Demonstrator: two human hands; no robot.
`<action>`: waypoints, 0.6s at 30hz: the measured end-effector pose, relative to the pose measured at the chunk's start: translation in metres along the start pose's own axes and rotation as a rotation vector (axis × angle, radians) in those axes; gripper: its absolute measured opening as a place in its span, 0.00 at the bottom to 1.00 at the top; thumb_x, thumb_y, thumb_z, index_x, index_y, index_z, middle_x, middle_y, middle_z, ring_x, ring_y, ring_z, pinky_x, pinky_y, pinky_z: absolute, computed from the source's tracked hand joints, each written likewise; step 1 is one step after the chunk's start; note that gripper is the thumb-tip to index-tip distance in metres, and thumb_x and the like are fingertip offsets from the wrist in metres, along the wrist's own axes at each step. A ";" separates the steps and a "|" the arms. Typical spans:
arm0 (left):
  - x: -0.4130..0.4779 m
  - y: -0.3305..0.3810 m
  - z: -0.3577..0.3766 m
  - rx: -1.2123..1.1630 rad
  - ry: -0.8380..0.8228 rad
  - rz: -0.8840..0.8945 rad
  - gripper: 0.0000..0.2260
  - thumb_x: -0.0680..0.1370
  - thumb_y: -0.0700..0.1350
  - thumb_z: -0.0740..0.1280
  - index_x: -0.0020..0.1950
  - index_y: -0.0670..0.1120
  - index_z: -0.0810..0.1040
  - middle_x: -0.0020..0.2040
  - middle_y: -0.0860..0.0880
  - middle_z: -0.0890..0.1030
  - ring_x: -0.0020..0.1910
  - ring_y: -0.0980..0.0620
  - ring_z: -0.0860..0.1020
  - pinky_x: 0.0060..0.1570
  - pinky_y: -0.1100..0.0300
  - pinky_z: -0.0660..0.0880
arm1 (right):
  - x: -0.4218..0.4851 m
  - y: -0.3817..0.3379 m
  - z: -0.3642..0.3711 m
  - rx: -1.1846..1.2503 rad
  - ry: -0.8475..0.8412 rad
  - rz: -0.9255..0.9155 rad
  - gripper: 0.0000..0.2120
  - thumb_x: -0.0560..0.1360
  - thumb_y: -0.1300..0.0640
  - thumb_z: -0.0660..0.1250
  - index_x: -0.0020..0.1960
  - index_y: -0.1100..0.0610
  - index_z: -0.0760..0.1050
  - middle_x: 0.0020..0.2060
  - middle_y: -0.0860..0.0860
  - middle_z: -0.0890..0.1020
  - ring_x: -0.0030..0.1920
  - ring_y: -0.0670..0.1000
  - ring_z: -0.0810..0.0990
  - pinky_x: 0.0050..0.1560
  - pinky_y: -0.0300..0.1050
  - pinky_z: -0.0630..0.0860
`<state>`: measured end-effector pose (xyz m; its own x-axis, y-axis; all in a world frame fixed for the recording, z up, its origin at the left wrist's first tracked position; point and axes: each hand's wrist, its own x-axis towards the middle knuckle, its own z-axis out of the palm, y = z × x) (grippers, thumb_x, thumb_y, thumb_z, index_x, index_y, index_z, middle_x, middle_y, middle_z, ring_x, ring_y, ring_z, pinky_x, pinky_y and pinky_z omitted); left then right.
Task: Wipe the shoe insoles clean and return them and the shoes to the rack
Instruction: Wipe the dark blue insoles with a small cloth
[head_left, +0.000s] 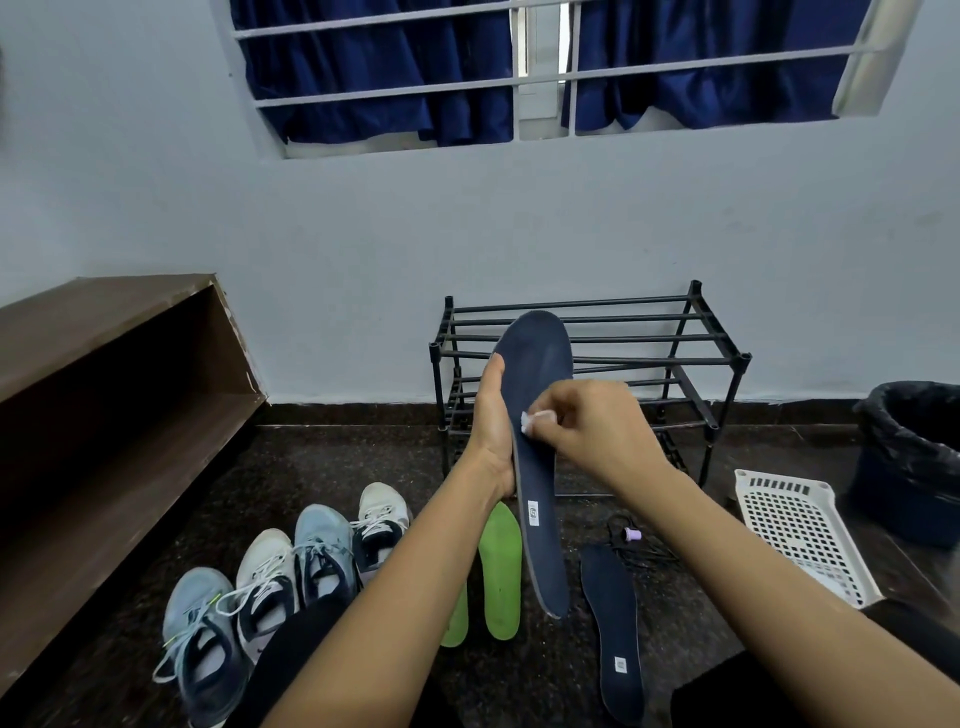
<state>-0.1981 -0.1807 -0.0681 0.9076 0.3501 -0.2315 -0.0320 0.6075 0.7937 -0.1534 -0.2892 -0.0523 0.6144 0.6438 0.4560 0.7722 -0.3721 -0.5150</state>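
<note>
Centre of frame: your left hand curls round the edge of the navy insole, holding it nearly upright before the black rack; your right hand pinches a small white wipe against its face. Expect the insole to be light and flexible; brace it at mid-length so wiping pressure does not fold it.

One wide-angle view, worn on the person's head, faces forward and down. The left hand and right hand sit close below it at centre. The rack stands just beyond them against the wall. The floor fills the lower part, and a window crosses the top.
</note>
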 end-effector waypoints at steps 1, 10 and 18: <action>-0.002 0.001 0.002 -0.018 -0.019 -0.008 0.29 0.79 0.64 0.55 0.45 0.41 0.82 0.38 0.43 0.84 0.33 0.48 0.83 0.36 0.58 0.78 | 0.002 0.001 -0.005 0.082 0.045 0.030 0.02 0.71 0.54 0.71 0.41 0.51 0.81 0.34 0.43 0.82 0.36 0.44 0.79 0.39 0.38 0.72; -0.005 -0.001 0.012 -0.144 -0.164 -0.019 0.24 0.79 0.58 0.57 0.60 0.39 0.77 0.51 0.38 0.83 0.46 0.41 0.83 0.60 0.40 0.72 | 0.014 0.018 -0.022 0.136 0.197 0.195 0.04 0.70 0.55 0.71 0.38 0.55 0.79 0.33 0.45 0.81 0.36 0.44 0.79 0.35 0.30 0.70; 0.000 -0.001 0.010 -0.132 -0.252 -0.108 0.30 0.80 0.62 0.53 0.43 0.43 0.86 0.44 0.43 0.85 0.40 0.45 0.84 0.49 0.46 0.75 | 0.017 0.018 -0.019 -0.049 0.103 0.115 0.09 0.72 0.62 0.66 0.52 0.56 0.76 0.37 0.49 0.78 0.39 0.49 0.75 0.39 0.38 0.65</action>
<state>-0.1943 -0.1884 -0.0637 0.9835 0.1008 -0.1501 0.0307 0.7250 0.6881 -0.1261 -0.2974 -0.0403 0.7110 0.5239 0.4691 0.7009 -0.4738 -0.5332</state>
